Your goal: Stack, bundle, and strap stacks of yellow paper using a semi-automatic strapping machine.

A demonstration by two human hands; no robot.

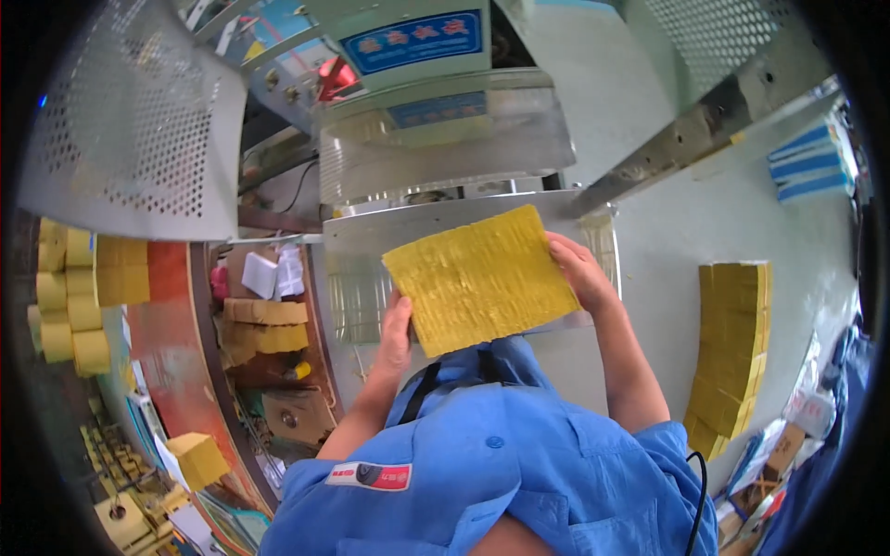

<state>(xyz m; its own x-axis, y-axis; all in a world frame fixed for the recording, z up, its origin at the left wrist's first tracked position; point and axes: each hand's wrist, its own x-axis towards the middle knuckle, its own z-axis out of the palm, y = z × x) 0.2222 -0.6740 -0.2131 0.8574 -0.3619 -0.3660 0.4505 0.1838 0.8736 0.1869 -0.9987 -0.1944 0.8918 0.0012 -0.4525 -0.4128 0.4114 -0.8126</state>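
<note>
Between my two hands is a flat rectangular yellow slab (482, 280) with a ribbed, crinkled face; I cannot tell what it is made of. My left hand (397, 335) grips its lower left edge, thumb up along the side. My right hand (582, 271) closes round its right edge, with some fingers hidden behind it. The slab is held slightly tilted in front of my body, over the metal table (357, 250) of a machine. Beyond it a clear guard (450, 139) covers part of the machine.
Perforated metal panels (139, 130) and a steel bar (695, 139) flank the machine. At the right lies a long row of yellow blocks (728, 357). A wooden shelf (269, 361) with boxes and a reddish board (167, 334) stand at the left, near stacked yellow rolls (69, 296).
</note>
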